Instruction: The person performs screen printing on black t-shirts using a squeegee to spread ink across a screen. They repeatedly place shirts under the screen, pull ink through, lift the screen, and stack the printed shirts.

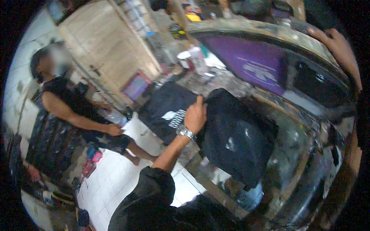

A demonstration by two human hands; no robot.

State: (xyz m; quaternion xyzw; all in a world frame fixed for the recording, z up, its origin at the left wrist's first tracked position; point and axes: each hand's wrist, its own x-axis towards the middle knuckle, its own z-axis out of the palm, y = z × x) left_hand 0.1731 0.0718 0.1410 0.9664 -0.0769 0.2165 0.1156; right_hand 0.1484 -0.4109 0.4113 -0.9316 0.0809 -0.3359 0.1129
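Note:
A black cloth with a white print [173, 115] lies left of centre, at the fingers of my left hand [196, 117]. That hand, with a silver watch at the wrist, is closed at the cloth's right edge; its fingertips are partly hidden. Just to the right, a second black cloth piece [239, 140] is spread on a support, with small pale marks on it. My right hand [333, 48] grips the upper edge of a screen printing frame [246, 25]. The frame is tilted up, its purple mesh [258, 67] showing a white design.
Another person [69, 100] in dark clothes stands at the left, holding something pale. Containers [185, 59] crowd the far end of the worktop. A small purple-and-pink frame [137, 86] leans by a pale door [100, 34]. White floor tiles [111, 184] lie below.

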